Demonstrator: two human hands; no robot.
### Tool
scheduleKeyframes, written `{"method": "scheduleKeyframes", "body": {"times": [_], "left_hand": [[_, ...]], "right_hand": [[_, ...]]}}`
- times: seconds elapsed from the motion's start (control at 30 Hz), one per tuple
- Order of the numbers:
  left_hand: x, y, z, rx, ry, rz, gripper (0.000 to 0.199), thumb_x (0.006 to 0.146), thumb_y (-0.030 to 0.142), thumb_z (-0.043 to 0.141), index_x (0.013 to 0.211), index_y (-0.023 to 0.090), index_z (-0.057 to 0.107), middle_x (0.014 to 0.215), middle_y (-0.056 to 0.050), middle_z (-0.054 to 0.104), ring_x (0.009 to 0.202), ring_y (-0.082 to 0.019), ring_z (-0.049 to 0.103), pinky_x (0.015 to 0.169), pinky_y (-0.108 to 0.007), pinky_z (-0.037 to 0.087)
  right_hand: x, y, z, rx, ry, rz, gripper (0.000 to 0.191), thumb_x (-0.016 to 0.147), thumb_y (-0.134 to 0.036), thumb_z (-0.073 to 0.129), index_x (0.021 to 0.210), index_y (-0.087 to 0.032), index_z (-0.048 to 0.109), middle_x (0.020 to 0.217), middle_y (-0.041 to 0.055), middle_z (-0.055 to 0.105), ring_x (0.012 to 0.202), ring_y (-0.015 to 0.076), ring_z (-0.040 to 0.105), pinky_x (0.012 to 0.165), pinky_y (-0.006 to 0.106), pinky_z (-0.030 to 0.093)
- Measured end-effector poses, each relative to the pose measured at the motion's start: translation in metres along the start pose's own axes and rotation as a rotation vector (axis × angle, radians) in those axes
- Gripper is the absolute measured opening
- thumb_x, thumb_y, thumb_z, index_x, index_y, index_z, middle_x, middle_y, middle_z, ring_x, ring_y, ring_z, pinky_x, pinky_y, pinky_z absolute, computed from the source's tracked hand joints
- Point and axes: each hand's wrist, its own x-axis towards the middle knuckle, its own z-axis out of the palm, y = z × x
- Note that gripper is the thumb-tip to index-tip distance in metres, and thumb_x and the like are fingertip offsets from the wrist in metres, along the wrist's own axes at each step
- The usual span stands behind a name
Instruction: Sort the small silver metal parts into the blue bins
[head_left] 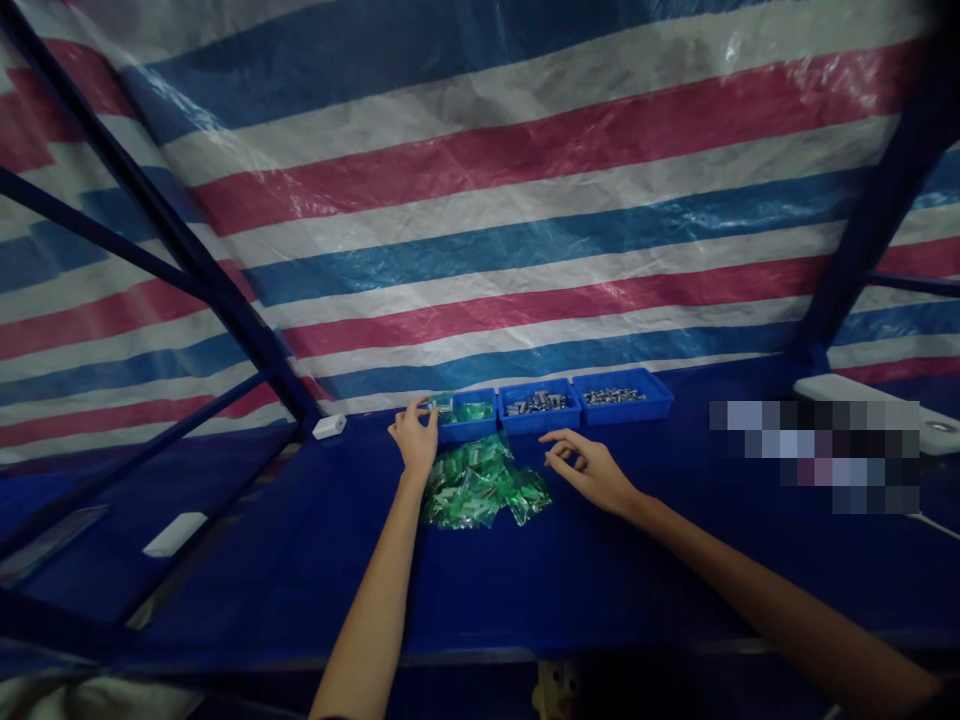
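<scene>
My left hand (pixel 415 440) is at the left end of the left blue bin (pixel 469 430), its thumb and fingers closed together at the rim. A small pale glint shows at the fingertips, too small to name. Green plastic packets (pixel 474 411) lie inside this bin. In front of it spreads a pile of clear green plastic packets (pixel 472 485) with small pale pieces in them. To the right of the pile, my right hand (pixel 592 470) hovers with its fingers bent and apart, holding nothing visible. The middle blue bin (pixel 544 420), just beyond it, contains small metal parts (pixel 546 401).
A right blue bin (pixel 634 411) also holds small metal parts (pixel 611 396). White boxes (pixel 328 427) (pixel 175 535) lie at the left. A long white device (pixel 885 400) is at the right, beside a blurred-out patch. Blue frame posts (pixel 217 290) and a striped sheet (pixel 525 200) enclose the blue table (pixel 570 590).
</scene>
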Motion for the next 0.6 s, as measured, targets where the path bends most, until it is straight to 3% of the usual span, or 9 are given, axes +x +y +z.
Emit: {"method": "scheduleKeyframes", "body": {"times": [0.17, 0.3, 0.4, 0.5, 0.6], "left_hand": [[-0.005, 0.0, 0.003, 0.033, -0.034, 0.035, 0.032, 0.08, 0.033, 0.051, 0.108, 0.02, 0.055, 0.081, -0.005, 0.068, 0.096, -0.027, 0.053, 0.086, -0.04, 0.033], [-0.006, 0.005, -0.001, 0.097, -0.024, 0.104, 0.04, 0.081, 0.029, 0.048, 0.12, 0.018, 0.048, 0.104, -0.009, 0.065, 0.103, -0.028, 0.05, 0.087, -0.04, 0.032], [-0.009, 0.012, -0.004, 0.114, -0.05, 0.231, 0.035, 0.084, 0.031, 0.044, 0.116, 0.02, 0.052, 0.112, -0.009, 0.062, 0.106, -0.027, 0.05, 0.09, -0.041, 0.03], [-0.012, 0.015, -0.003, 0.144, -0.187, 0.315, 0.029, 0.087, 0.035, 0.039, 0.097, 0.021, 0.063, 0.099, -0.008, 0.067, 0.101, -0.027, 0.053, 0.091, -0.043, 0.028], [-0.014, 0.012, 0.0, 0.195, -0.268, 0.313, 0.036, 0.088, 0.037, 0.034, 0.083, 0.02, 0.066, 0.093, -0.009, 0.069, 0.099, -0.027, 0.053, 0.091, -0.045, 0.028]], "right_hand": [[0.0, 0.002, 0.001, -0.012, -0.028, 0.008, 0.027, 0.083, -0.033, 0.048, 0.105, -0.021, 0.057, 0.077, 0.0014, 0.065, 0.059, 0.0105, 0.058, 0.044, 0.019, 0.04], [-0.001, 0.004, 0.002, -0.047, -0.036, -0.003, 0.025, 0.082, -0.032, 0.049, 0.102, -0.022, 0.06, 0.076, 0.0013, 0.065, 0.061, 0.0108, 0.059, 0.044, 0.018, 0.04], [-0.002, 0.004, 0.002, -0.109, -0.072, -0.044, 0.022, 0.081, -0.031, 0.05, 0.096, -0.023, 0.063, 0.079, 0.0018, 0.065, 0.066, 0.0118, 0.06, 0.047, 0.02, 0.043], [-0.003, 0.002, 0.002, -0.17, -0.142, -0.139, 0.018, 0.079, -0.029, 0.054, 0.093, -0.025, 0.065, 0.088, 0.002, 0.066, 0.078, 0.0145, 0.061, 0.066, 0.027, 0.049], [-0.004, 0.001, 0.002, -0.173, -0.198, -0.222, 0.019, 0.078, -0.028, 0.058, 0.095, -0.026, 0.064, 0.097, 0.0021, 0.065, 0.092, 0.0167, 0.06, 0.087, 0.036, 0.045]]}}
